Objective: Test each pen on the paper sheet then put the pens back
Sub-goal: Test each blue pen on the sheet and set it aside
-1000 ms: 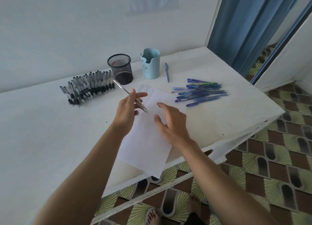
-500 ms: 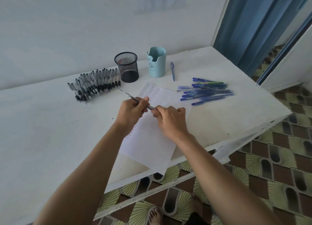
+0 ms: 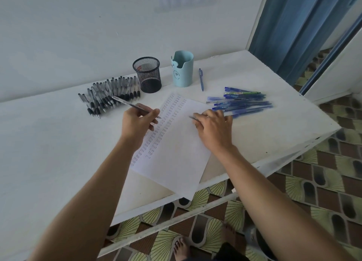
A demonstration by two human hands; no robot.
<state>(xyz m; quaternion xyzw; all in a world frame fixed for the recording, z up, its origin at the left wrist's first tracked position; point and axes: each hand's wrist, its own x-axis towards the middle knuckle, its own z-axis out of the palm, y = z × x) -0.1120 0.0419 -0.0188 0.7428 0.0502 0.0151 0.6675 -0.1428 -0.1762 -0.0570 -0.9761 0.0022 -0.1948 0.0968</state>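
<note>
The left hand (image 3: 138, 123) pinches a pen (image 3: 127, 104) over the paper sheet (image 3: 176, 149), the right hand (image 3: 214, 128) pinches what looks like its cap (image 3: 193, 118), and the sheet, overhanging the table (image 3: 58, 153) edge, could slide when writing starts

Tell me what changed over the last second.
The right hand met the left hand at the pen, then drew away rightward, pinching what looks like its cap. The left hand still holds the pen; paper, black pens, blue pens, mesh cup and blue cup stayed put.
</note>
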